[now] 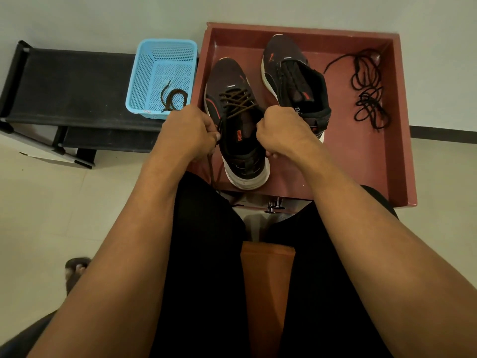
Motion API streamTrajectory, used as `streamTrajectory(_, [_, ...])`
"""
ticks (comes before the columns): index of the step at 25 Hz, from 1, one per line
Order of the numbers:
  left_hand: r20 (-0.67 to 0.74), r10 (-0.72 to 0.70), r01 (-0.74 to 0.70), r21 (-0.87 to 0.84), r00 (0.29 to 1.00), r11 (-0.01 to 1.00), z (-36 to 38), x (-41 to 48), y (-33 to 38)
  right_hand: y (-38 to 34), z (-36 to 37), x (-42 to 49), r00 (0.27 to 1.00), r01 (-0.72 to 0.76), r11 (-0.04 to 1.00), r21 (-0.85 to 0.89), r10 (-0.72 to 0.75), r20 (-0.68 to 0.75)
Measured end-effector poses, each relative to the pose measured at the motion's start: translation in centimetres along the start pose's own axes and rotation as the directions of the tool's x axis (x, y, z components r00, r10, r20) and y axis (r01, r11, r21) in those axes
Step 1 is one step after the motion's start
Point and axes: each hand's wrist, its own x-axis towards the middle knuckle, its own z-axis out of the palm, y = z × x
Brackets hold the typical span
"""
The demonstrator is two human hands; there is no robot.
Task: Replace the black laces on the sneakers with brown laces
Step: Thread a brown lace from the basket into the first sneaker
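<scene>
Perforated plastic basket point(165, 60), matt wooden tray point(371, 151), knit-cloth sneaker point(232, 81) with rubbery sole.

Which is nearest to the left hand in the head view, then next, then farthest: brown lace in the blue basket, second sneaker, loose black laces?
From the left hand:
1. Brown lace in the blue basket, just beyond the hand, to its left.
2. Second sneaker, further right in the red tray.
3. Loose black laces, far right of the tray.

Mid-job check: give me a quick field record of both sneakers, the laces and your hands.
near sneaker: dark, brown lace threaded through the eyelets
far sneaker: dark; lacing unclear
loose black laces: piled at the right of the red-brown tray
spare brown lace: in blue plastic basket
left hand: closed on a brown lace end
right hand: fisted at the near sneaker's collar; contents hidden
</scene>
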Motion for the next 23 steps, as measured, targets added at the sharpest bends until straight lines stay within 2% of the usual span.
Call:
streamTrajectory(6, [-0.002,0.023,-0.023,-0.070,1.000,0.997,-0.4,-0.6,0.2,0.1,0.4,0.4,1.000,-0.013,1.000,0.015,0.013,0.002])
streamTrajectory(11, [-0.017,0.053,-0.053,-0.010,0.998,0.999,-0.4,-0.4,0.3,0.4,0.3,0.5,1.000,0.014,1.000,0.009,-0.014,-0.003])
streamTrajectory(16, [0.055,-0.022,0.027,-0.090,0.998,0.996,0.4,0.1,0.0,0.8,0.2,0.7,1.000,0.029,0.999,0.015,-0.029,-0.005])
streamTrajectory(20, [-0.018,0.015,-0.016,-0.111,1.000,0.994,0.6,0.4,-0.4,1.1,0.3,1.0,0.998,0.042,0.999,-0.013,-0.042,-0.037])
streamTrajectory(23, [-0.128,-0.014,-0.015,-0.227,0.992,0.974,0.5,0.9,-0.8,1.4,0.3,1.0,0.987,0.077,0.997,0.009,-0.075,-0.140])
